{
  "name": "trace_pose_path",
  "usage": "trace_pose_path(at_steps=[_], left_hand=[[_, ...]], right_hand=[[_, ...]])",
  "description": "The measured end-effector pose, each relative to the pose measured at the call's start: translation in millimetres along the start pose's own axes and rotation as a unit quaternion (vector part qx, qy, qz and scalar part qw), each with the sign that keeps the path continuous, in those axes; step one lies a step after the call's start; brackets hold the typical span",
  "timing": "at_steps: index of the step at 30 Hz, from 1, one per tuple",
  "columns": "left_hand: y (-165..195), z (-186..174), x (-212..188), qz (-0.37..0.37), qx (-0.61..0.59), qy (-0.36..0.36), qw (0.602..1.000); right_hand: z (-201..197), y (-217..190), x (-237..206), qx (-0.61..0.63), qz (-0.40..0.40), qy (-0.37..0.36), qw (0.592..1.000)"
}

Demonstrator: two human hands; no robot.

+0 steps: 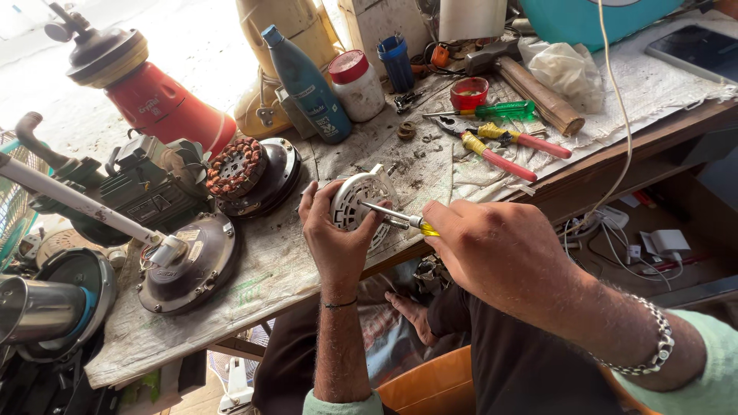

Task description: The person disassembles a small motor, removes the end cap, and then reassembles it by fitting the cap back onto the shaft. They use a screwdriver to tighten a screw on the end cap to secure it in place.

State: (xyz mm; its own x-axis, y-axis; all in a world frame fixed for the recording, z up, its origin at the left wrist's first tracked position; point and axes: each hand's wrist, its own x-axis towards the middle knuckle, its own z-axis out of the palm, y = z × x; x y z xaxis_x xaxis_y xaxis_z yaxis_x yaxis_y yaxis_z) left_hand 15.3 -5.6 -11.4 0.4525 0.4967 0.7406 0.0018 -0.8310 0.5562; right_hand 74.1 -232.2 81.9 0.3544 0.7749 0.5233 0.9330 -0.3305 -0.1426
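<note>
My left hand (pixel 336 238) cups the round white slotted motor cover (pixel 358 206) at the worktop's (pixel 269 269) near edge, fingers curled round its rim. My right hand (pixel 492 250) pinches a yellow-handled screwdriver (pixel 393 217), its tip against the cover's face.
</note>
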Motion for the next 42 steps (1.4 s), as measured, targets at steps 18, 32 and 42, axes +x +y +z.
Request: trace_pose_path(at_steps=[18,32,42], left_hand=[[-16.7,9.4,-1.2,-0.008,-0.020,0.000,1.000],[-6.4,3.6,1.3,-0.021,-0.025,0.002,0.999],[-9.3,1.2,3.8,0.018,-0.022,-0.003,1.000]], right_hand=[[14.0,16.0,-1.3,-0.125,-0.050,-0.064,0.989],[14.6,5.7,-5.5,-0.105,-0.086,0.012,0.991],[12.1,12.2,1.2,-0.159,-0.212,0.077,0.961]])
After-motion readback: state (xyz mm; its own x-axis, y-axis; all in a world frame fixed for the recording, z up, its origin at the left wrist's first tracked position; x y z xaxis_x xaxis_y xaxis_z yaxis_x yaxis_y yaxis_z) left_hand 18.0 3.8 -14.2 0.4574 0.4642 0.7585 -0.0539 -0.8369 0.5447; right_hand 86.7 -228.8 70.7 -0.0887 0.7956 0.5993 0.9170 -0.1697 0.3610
